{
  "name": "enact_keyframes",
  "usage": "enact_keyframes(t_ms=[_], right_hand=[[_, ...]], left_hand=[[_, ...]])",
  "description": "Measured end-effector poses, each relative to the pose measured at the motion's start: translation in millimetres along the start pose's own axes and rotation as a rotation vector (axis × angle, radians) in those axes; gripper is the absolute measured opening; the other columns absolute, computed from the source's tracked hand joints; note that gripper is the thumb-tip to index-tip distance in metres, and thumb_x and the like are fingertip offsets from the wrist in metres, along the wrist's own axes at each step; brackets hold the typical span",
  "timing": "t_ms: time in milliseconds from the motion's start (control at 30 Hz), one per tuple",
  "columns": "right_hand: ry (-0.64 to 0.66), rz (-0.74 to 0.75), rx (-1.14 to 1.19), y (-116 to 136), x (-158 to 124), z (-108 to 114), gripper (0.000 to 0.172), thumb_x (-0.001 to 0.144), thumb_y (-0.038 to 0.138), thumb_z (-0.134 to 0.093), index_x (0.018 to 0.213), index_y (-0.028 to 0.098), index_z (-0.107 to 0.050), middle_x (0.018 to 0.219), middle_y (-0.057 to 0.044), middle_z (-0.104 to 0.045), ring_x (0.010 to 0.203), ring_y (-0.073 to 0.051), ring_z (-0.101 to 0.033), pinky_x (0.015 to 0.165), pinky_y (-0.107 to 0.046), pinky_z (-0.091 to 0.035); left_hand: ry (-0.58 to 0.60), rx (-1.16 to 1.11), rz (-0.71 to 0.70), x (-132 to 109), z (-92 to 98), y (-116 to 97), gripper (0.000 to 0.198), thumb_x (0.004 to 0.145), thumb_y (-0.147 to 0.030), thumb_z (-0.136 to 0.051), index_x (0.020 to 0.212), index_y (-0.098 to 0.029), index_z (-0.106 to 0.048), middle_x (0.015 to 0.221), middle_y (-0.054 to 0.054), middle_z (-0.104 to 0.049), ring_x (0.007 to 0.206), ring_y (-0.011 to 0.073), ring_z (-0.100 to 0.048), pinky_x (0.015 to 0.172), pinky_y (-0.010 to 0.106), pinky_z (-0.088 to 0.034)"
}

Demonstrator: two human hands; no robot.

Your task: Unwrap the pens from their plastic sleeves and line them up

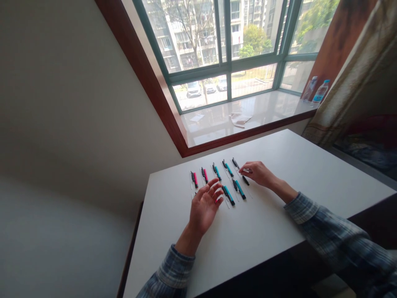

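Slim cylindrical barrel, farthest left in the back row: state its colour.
Slim cylindrical barrel: pinkish red and black, best in head view.

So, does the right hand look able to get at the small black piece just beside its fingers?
Probably yes: the small black piece lies on the white table, very near the right hand, and nothing visible blocks the way.
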State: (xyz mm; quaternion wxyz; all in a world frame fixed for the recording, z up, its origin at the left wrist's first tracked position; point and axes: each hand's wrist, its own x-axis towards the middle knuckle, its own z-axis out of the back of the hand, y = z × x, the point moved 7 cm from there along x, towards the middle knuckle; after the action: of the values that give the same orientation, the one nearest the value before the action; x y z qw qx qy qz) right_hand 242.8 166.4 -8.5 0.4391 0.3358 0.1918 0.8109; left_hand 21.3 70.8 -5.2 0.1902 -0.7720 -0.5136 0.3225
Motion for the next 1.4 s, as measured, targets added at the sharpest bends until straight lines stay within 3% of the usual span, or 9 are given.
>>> enact_keyframes(t_ms=[500,800,900,1033,1200,1400], right_hand=[[0.018,-0.02,-0.036,-2,-2,-3,0.013,0.095,0.021,-0.067,0.095,0.022,-0.08,0.093,-0.005,-0.078,0.078,-0.017,-0.07,0.075,-0.027,-0.051],[0.018,-0.009,-0.026,1,-2,0,0.016,0.095,0.026,-0.065,0.096,0.021,-0.08,0.095,-0.007,-0.079,0.077,-0.018,-0.071,0.074,-0.029,-0.053],[-0.002,-0.055,-0.008,5,-3,3,0.022,0.095,0.029,-0.064,0.11,0.021,-0.078,0.095,-0.007,-0.079,0.071,-0.018,-0.068,0.072,-0.03,-0.053],[0.006,-0.018,0.098,31,-5,3,0.041,0.099,0.019,-0.049,0.137,0.02,-0.066,0.104,-0.008,-0.076,0.088,-0.02,-0.07,0.084,-0.033,-0.054],[0.041,0.08,0.208,82,-16,-9,0.047,0.096,0.011,-0.048,0.136,0.023,-0.068,0.107,-0.007,-0.07,0.085,-0.017,-0.066,0.081,-0.031,-0.054],[0.124,0.024,0.484,108,-34,-32,0.04,0.099,0.023,-0.056,0.138,0.025,-0.065,0.103,-0.005,-0.075,0.084,-0.017,-0.069,0.075,-0.029,-0.057]], left_hand=[[-0.002,-0.024,-0.004,0,2.2,-1,0.034,0.084,-0.026,-0.07,0.115,-0.012,-0.073,0.097,0.007,-0.072,0.08,0.0164,-0.066,0.072,0.028,-0.054],[0.01,-0.041,0.008,0,0.9,-1,0.032,0.084,-0.026,-0.071,0.112,-0.013,-0.073,0.092,0.006,-0.07,0.077,0.0151,-0.064,0.07,0.028,-0.054],[0.023,-0.015,-0.023,0,0.9,-2,0.032,0.083,-0.025,-0.074,0.112,-0.014,-0.074,0.09,0.005,-0.069,0.076,0.0134,-0.063,0.071,0.026,-0.053],[0.024,0.2,-0.147,0,0.4,-6,0.031,0.08,-0.027,-0.082,0.109,-0.015,-0.077,0.083,0.002,-0.066,0.072,0.0108,-0.06,0.07,0.023,-0.051],[-0.085,0.641,-0.344,-2,2.4,-17,0.029,0.078,-0.029,-0.087,0.103,-0.015,-0.082,0.081,0.005,-0.074,0.073,0.0135,-0.063,0.072,0.024,-0.052],[-0.046,0.63,-0.356,-1,1.9,-19,0.026,0.072,-0.025,-0.091,0.095,-0.017,-0.083,0.083,0.007,-0.079,0.073,0.0173,-0.07,0.074,0.028,-0.056]])
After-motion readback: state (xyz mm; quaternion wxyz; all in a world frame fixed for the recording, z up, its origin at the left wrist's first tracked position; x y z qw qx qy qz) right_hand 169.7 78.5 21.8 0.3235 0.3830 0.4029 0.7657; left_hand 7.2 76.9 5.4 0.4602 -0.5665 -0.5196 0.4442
